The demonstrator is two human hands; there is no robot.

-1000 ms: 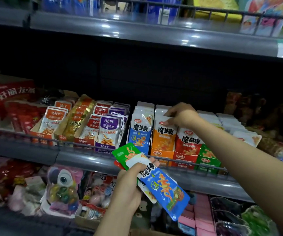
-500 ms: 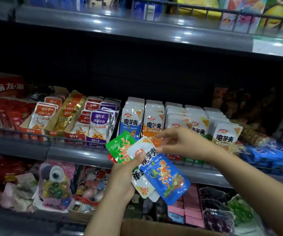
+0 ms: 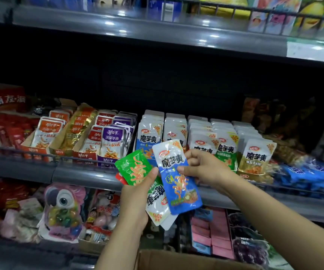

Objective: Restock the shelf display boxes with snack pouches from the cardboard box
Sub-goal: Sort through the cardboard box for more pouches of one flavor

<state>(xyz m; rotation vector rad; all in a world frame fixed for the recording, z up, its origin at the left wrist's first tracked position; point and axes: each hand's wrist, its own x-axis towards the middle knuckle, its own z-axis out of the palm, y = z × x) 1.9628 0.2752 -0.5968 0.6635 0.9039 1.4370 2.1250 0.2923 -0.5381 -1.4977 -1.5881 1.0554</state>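
Pouches fan out in front of the grey shelf edge (image 3: pixel 83 172): a blue pouch (image 3: pixel 178 176) pinched by the right hand (image 3: pixel 204 168), thumb on its face, fingers curled behind. Beside it, the left hand (image 3: pixel 137 193) grips a green pouch (image 3: pixel 134 168) and white ones, thumb clamped on top. Above the edge stand display boxes (image 3: pixel 206 141) of pouches; below it, a cardboard box (image 3: pixel 176 260) rim shows. The shelf recess is dark.

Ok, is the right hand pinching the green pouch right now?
No, the right hand pinches the blue pouch at its edge, while the green pouch sits fanned out in the left hand.
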